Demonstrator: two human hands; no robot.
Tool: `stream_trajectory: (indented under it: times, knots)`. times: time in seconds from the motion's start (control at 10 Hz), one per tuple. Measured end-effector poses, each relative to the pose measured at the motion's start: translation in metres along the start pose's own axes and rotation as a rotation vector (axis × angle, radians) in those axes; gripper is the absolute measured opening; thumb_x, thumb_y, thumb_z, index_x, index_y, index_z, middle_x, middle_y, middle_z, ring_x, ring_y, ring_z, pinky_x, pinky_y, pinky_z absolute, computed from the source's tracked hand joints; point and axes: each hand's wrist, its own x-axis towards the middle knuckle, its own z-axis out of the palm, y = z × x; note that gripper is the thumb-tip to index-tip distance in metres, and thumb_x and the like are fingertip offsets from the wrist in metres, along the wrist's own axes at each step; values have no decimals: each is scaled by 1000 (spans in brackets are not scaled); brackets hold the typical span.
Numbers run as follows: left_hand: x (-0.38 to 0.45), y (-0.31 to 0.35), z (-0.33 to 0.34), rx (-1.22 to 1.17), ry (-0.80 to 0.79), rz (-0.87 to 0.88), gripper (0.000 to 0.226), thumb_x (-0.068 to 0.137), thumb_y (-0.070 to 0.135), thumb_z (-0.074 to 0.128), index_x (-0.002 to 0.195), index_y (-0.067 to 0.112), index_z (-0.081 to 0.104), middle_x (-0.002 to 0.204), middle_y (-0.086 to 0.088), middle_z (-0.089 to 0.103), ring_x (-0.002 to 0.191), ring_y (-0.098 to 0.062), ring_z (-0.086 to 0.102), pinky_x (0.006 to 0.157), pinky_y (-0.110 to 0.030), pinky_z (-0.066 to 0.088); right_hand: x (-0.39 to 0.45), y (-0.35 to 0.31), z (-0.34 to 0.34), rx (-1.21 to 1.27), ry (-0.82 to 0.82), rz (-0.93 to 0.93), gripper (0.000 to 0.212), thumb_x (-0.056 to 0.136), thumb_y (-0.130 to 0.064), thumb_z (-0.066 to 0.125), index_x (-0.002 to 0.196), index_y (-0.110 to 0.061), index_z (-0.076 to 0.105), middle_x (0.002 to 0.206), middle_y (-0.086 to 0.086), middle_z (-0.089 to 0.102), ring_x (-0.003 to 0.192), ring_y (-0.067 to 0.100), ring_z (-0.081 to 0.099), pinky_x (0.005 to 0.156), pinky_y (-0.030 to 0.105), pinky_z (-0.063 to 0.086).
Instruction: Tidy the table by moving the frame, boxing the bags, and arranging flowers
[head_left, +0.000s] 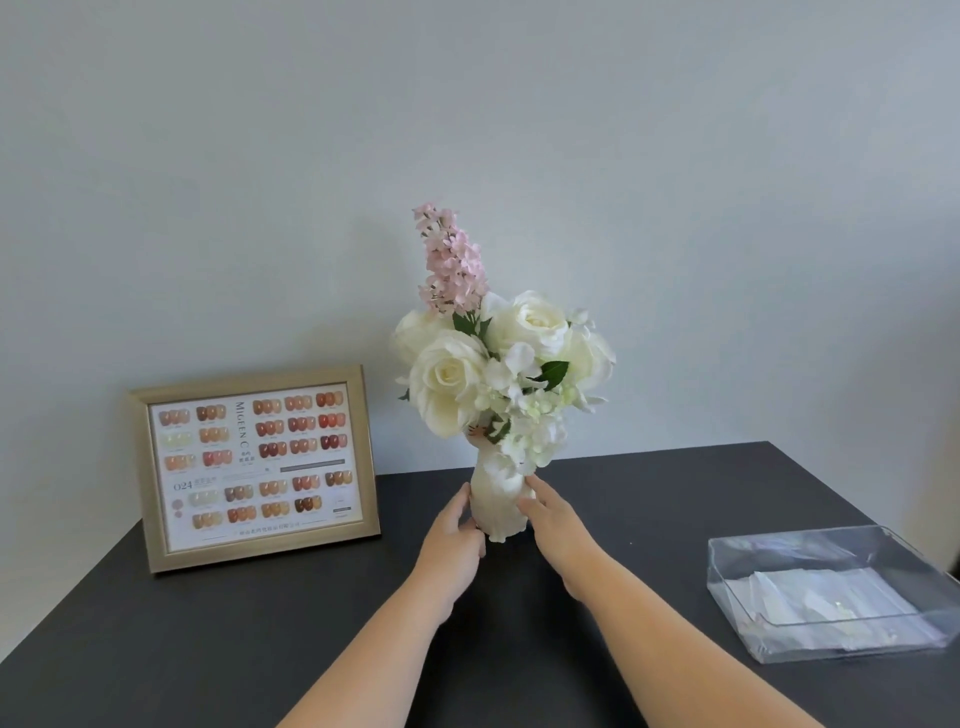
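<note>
A white vase (496, 501) stands near the back middle of the dark table (208, 639). It holds white roses (452, 379) and a tall pink flower spike (452, 260). My left hand (454, 540) clasps the vase's left side and my right hand (558, 525) presses its right side. A gold picture frame (254, 467) with a nail colour chart stands upright at the back left, leaning towards the wall. A clear plastic box (831, 592) at the right holds flat clear bags (810, 597).
A plain pale wall rises directly behind the table. The table's right corner lies just beyond the clear box, and its left edge runs diagonally below the frame.
</note>
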Motion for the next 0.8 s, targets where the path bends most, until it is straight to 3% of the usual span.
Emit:
stream_trajectory:
  times: [0.2, 0.4, 0.6, 0.7, 0.8]
  knots:
    - [4, -18, 5, -47, 57, 16, 85, 80, -7, 45, 148, 43, 30, 130, 23, 45, 113, 6, 49, 73, -15, 41, 13, 5, 4, -24, -13, -23, 50, 99, -32, 44, 147, -34, 34, 150, -5, 43, 135, 15, 38, 112, 39, 30]
    - [10, -19, 6, -42, 69, 42, 84, 82, -5, 47, 150, 41, 27, 134, 20, 36, 116, 2, 46, 73, -13, 39, 15, 9, 10, -84, 19, -19, 57, 97, -34, 47, 148, -42, 24, 130, -11, 46, 113, 6, 43, 91, 26, 33]
    - [7, -19, 4, 53, 75, 68, 79, 87, -4, 46, 152, 36, 24, 150, 11, 33, 131, -4, 40, 100, -26, 38, 14, 8, 11, -81, 18, -48, 58, 96, -31, 50, 147, -45, 26, 136, -11, 50, 116, 7, 48, 90, 24, 36]
    - [-4, -23, 3, 201, 78, 99, 73, 90, 2, 47, 153, 31, 23, 155, 7, 30, 138, -8, 33, 113, -33, 32, 5, 13, 10, -32, 73, -75, 62, 95, -27, 54, 145, -51, 26, 122, -23, 50, 115, 1, 46, 88, 21, 35]
    - [-19, -32, -1, 395, 100, 185, 68, 93, 11, 51, 152, 33, 26, 155, 11, 29, 139, -6, 30, 113, -27, 26, -11, 25, 11, -24, 213, -95, 54, 94, -22, 54, 137, -51, 38, 118, -21, 51, 111, -2, 46, 87, 22, 37]
